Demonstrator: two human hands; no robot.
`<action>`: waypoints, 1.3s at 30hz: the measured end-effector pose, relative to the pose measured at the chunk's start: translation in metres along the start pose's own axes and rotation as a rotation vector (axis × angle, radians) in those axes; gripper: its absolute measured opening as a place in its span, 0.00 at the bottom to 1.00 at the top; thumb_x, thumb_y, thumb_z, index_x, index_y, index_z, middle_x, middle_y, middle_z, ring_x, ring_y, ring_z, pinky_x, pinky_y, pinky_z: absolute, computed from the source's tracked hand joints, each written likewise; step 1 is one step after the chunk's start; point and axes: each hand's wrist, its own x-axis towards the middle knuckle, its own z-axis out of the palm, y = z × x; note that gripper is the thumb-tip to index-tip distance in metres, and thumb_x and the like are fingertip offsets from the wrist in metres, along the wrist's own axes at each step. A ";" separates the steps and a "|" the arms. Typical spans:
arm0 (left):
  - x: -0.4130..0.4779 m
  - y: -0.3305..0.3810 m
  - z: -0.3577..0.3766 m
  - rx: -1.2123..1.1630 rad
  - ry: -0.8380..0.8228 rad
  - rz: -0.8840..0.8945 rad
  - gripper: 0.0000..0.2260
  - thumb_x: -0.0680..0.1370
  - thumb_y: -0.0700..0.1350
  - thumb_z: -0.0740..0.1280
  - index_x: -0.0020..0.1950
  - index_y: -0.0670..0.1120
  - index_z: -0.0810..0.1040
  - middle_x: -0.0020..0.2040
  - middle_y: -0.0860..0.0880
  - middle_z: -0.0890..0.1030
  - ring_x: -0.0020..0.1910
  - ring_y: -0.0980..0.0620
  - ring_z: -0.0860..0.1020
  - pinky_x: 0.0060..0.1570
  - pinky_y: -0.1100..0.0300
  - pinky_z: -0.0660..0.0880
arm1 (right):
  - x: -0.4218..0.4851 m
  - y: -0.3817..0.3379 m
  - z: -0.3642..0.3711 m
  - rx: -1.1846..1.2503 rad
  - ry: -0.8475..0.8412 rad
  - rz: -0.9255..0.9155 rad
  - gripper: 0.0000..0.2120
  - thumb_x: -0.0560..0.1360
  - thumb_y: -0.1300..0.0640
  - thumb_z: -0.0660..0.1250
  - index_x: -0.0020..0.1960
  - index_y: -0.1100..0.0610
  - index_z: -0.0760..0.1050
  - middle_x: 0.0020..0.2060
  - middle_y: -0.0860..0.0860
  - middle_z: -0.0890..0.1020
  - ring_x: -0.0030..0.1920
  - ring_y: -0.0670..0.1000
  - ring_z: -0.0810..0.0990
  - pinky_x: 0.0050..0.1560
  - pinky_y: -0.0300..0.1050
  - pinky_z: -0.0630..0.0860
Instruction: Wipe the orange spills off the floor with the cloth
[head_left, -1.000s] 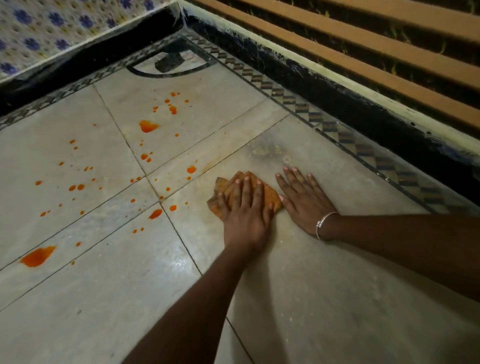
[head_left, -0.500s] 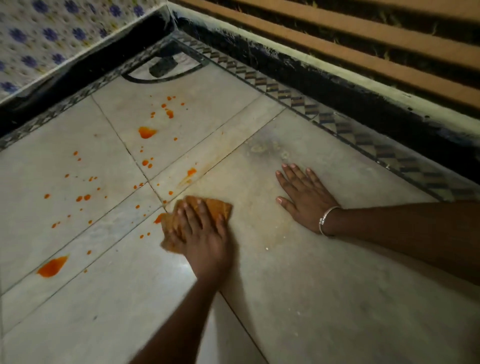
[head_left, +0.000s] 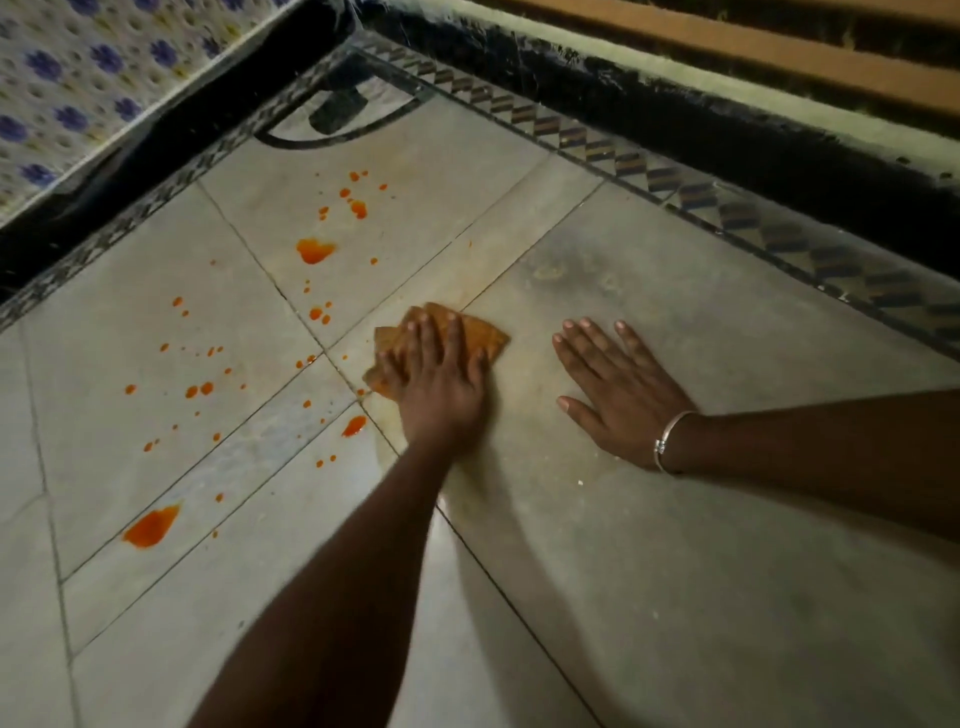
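Orange spills (head_left: 314, 250) cover much of the pale stone-tiled floor (head_left: 675, 597), so the job is judged to be in progress, with most of it outstanding.

Done: the tiles on the floor's right side, under and around both hands, carry no orange drops. Only dull staining and a faint yellowish film near the wiping wrist show there.

Left to do:
- largest orange puddle (head_left: 151, 527), toward the floor's left edge
- elongated orange drop (head_left: 354, 426), just left of the wiping wrist
- a scatter of small drops across the left tiles
- a cluster of drops toward the far corner

Cloth: the folded orange-brown cloth (head_left: 483, 332) lies flat on the floor just right of a crossing of grout joints, at the edge of the spattered area.

Left hand (head_left: 441, 384): laid palm down on the cloth, fingers straight and slightly spread, pressing rather than clutching. The arm reaches forward from the near edge, nearly straight.

Right hand (head_left: 618, 395): flat on bare tile near the cloth but apart from it, fingers splayed and thumb out, holding nothing. It appears to be bracing the body. A thin silver bangle (head_left: 670, 441) sits at its wrist.
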 end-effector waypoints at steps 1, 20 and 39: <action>0.001 -0.017 -0.003 0.019 -0.002 -0.034 0.30 0.85 0.64 0.42 0.85 0.54 0.49 0.86 0.45 0.45 0.84 0.46 0.40 0.79 0.37 0.33 | 0.001 0.000 -0.001 -0.004 -0.007 0.003 0.34 0.81 0.40 0.44 0.81 0.59 0.53 0.80 0.57 0.56 0.80 0.55 0.53 0.78 0.60 0.49; -0.136 0.011 -0.050 -0.014 -0.188 -0.410 0.10 0.83 0.48 0.61 0.61 0.56 0.77 0.57 0.46 0.80 0.59 0.41 0.77 0.56 0.45 0.74 | 0.006 -0.012 -0.029 0.013 -0.216 0.011 0.48 0.67 0.35 0.23 0.81 0.57 0.43 0.81 0.55 0.45 0.81 0.53 0.41 0.78 0.52 0.36; -0.121 -0.055 -0.058 -0.582 0.373 -0.544 0.24 0.86 0.56 0.53 0.76 0.46 0.72 0.75 0.42 0.73 0.74 0.40 0.70 0.73 0.41 0.61 | 0.004 -0.028 -0.051 0.032 -0.309 -0.052 0.31 0.84 0.42 0.43 0.82 0.54 0.42 0.81 0.52 0.42 0.80 0.51 0.39 0.79 0.51 0.39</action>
